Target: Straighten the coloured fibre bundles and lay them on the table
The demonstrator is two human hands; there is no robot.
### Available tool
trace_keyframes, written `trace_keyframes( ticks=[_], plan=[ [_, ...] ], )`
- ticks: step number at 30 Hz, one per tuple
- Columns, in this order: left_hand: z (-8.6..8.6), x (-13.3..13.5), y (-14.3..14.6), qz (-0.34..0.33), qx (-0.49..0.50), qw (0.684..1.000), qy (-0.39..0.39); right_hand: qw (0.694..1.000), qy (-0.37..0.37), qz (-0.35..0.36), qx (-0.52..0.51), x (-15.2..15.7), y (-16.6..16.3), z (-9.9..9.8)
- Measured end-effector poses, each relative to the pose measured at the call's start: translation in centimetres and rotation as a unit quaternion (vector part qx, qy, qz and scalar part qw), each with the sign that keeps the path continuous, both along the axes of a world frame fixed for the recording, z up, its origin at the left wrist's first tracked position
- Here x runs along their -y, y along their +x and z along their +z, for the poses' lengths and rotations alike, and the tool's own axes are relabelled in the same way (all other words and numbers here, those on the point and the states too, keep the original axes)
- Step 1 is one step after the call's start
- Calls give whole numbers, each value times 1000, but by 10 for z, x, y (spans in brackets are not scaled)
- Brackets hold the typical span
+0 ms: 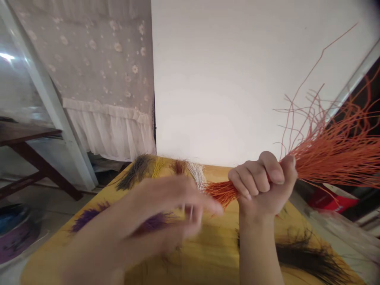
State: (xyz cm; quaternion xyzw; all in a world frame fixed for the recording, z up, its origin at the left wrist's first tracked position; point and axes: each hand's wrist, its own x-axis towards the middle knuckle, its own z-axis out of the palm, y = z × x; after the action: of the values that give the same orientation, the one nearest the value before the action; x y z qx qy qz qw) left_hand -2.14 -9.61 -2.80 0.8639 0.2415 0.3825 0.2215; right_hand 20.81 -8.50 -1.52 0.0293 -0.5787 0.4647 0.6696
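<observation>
While our right hand [263,184] closes into a tight fist, its fingers [252,178] are shut hard around a bundle of orange strands [335,154], with the thumb pressed over them. The long ends fan out beyond the fingers, up and to the right, loose and wavy, and a short tapered tail [221,193] sticks out on their left. Our left hand [166,221] is open and blurred, its fingers [208,206] spread just beside that tail; we cannot tell whether they touch it. A compact grip seems to suit such springy stuff: we would keep the strands packed deep in the palm, with the thumb locked on top, so that no single strand works loose.

Below the right fingers lies a yellow table [213,253]. Beyond the left fingers, along its far part, sit a black tuft [136,172], a yellow tuft [158,166], a rust tuft [179,166] and a white tuft [196,174]. A purple tuft [89,217] lies below and left of the left fingers, and another black tuft [308,257] spreads below and right of the right fist. Farther off, a lace curtain [89,79] hangs beside a white wall [222,79], and a purple basin [16,237] sits on the floor left of the table.
</observation>
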Motion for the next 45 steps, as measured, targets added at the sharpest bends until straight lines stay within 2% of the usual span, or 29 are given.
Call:
trace_keyframes(
  ticks=[1,3,8,10,14,21,27,39,45],
  plan=[
    [7,-6,7,5,-15,1000,15,1000,20,12,9,-2,2,0],
    [17,-18,19,57,-13,997,51,996,67,47,33,-4,4,1],
    [18,-29,26,-48,-93,994,-11,980,118,137,81,2,2,2],
    [16,-27,25,-56,-101,993,-27,980,111,150,71,5,2,-1],
    [16,-26,23,-50,-108,992,-34,987,80,141,24,6,5,-5],
    [14,-30,22,-22,-131,991,-28,976,93,171,100,5,6,3],
    [12,-32,20,-10,-101,994,-28,983,80,165,24,6,9,-7],
    [12,-32,23,-42,-82,994,-54,989,71,133,-6,7,2,-7],
    [12,-27,34,-44,-85,995,-18,991,61,116,-2,11,-1,-7]
  ],
)
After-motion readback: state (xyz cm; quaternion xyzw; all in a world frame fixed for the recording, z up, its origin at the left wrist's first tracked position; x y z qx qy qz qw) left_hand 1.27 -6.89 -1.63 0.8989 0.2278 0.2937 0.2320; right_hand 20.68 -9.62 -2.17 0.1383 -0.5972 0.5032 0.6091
